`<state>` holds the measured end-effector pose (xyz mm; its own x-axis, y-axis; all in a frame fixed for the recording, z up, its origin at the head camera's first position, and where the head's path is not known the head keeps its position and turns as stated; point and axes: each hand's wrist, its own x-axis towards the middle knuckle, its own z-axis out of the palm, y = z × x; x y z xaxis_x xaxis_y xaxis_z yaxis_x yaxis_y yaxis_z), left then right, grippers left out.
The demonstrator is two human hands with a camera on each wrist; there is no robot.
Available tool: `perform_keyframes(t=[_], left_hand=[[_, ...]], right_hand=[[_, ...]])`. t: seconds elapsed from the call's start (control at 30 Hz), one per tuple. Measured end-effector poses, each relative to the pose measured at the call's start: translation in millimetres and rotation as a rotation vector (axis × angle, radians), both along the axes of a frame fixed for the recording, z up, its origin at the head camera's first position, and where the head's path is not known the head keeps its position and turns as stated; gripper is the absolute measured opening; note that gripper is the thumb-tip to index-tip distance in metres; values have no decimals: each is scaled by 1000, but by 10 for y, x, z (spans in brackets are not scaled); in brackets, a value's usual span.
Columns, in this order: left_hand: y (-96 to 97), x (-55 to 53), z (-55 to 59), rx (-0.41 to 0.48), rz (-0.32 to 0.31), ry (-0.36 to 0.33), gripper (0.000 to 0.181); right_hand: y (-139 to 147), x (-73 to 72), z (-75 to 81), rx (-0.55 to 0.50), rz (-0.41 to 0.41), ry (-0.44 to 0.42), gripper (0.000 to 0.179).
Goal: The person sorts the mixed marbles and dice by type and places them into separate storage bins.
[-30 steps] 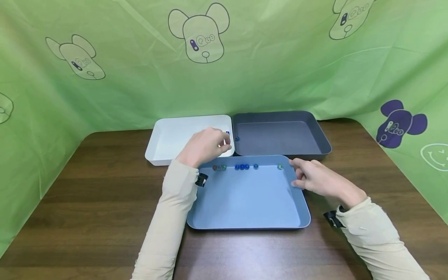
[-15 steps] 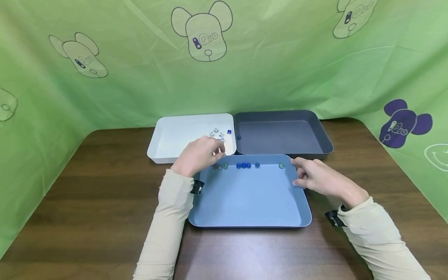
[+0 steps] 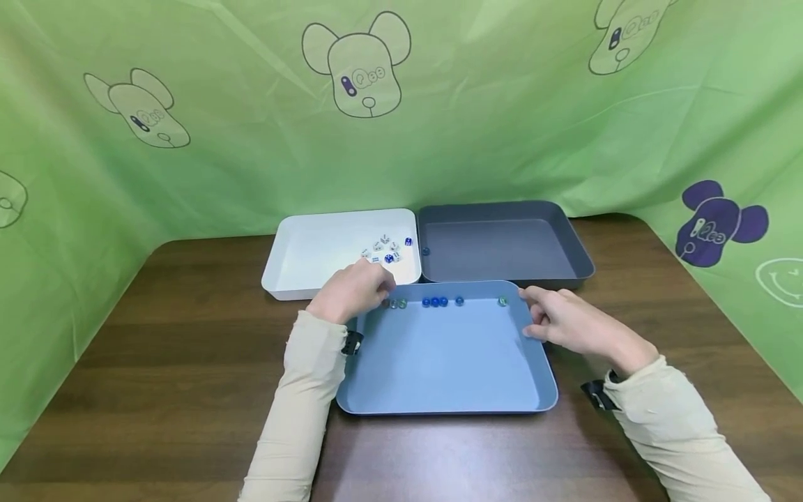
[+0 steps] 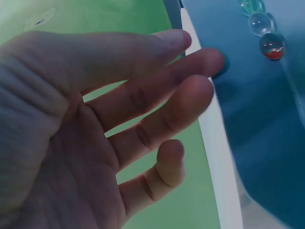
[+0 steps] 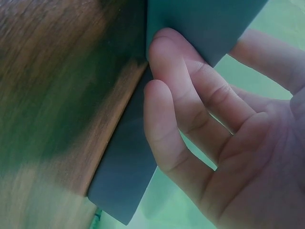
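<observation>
My left hand (image 3: 351,289) is over the far left corner of the blue tray (image 3: 445,355), fingers loosely bent and holding nothing. Beside its fingertips, a red-tinged marble (image 4: 272,46) lies in a short row with a clear marble (image 4: 261,24) and a green one. Farther along the far wall are several blue marbles (image 3: 436,302) and a green-tinted marble (image 3: 502,301). My right hand (image 3: 567,317) grips the blue tray's right rim near its far corner. In the right wrist view, its fingers (image 5: 159,119) press the outer wall; the thumb is partly hidden by it.
Behind the blue tray stand a white tray (image 3: 307,251) at left and a dark grey tray (image 3: 502,240) at right. Several white and blue dice (image 3: 389,259) lie in the white one. One marble (image 3: 425,251) sits at the dark tray's left side. A green curtain hangs behind.
My left hand has drawn back from over the white tray toward the blue tray's far left corner, uncovering the dice. The right hand keeps its hold on the rim.
</observation>
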<state>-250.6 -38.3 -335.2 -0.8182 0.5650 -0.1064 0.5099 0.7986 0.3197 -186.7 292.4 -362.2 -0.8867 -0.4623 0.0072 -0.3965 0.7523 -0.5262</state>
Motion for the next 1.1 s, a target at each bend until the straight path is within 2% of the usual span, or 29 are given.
perform_keyframes(t=[0.27, 0.67, 1.1], left_hand=[[-12, 5, -18, -20, -12, 28, 17], [7, -25, -112, -19, -16, -30, 22], [34, -17, -140, -26, -12, -43, 24]], right_hand=[[-4, -12, -15, -7, -3, 3, 24], [-3, -11, -27, 2, -1, 10, 25], [5, -3, -39, -4, -15, 2, 27]])
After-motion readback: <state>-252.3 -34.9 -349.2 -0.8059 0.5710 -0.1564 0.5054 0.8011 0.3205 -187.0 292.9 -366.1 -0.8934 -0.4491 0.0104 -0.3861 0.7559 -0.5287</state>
